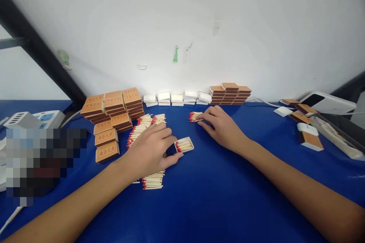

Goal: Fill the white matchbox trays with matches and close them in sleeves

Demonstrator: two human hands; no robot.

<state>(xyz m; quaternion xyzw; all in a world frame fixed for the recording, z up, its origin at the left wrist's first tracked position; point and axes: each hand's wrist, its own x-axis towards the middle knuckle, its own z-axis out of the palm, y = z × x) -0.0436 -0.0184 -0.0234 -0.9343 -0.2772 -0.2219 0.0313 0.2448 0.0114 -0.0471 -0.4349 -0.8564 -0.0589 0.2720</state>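
A small white matchbox tray [191, 140] with red-tipped matches [184, 146] in it lies on the blue tabletop. My left hand [152, 148] grips the left end of this tray between thumb and fingers. Beneath and around that hand, long rows of loose matches [153, 181] cover the surface, partly hidden by it. Farther back, the thumb and fingers of my right hand [219, 125] close on a small pile of matches [194, 116], their heads pointing left.
Orange-and-brown matchboxes [107, 152] are stacked at the left, with another stack [229, 94] at the back. White trays [177, 99] line the wall between them. A power strip [49, 118] stands far left; a white device [327, 101] and several matchboxes [310, 139] lie at right.
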